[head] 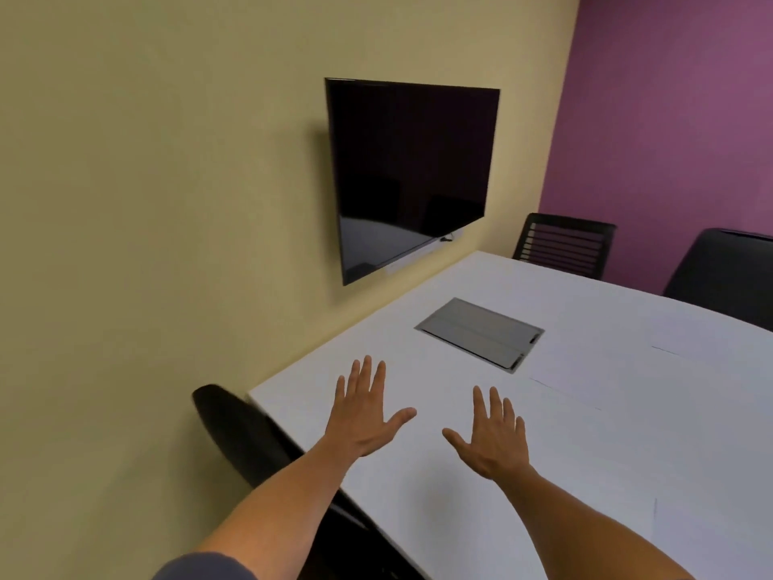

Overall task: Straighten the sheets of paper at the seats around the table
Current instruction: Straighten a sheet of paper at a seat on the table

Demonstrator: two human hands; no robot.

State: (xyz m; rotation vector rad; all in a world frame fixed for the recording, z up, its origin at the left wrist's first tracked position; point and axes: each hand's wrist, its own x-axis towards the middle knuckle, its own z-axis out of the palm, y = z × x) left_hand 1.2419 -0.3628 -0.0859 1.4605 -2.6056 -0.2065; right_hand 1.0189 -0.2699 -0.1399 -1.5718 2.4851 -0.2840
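Head view, two splayed hands: left hand [363,416], right hand [492,437], table [606,412]

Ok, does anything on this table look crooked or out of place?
Nothing clearly stands out. The white table shows only faint sheet edges, too pale to judge. The grey metal cable hatch sits closed, and both hands hover open.

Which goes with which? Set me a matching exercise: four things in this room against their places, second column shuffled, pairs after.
Things:
1. screen
2. grey hatch
3. slatted chair
4. left hand

Places:
A. at the table's far end, before the purple wall
B. open over the table's near part, beside the right hand
C. mounted on the yellow wall
D. set flush in the tabletop

Pairs: 1-C, 2-D, 3-A, 4-B
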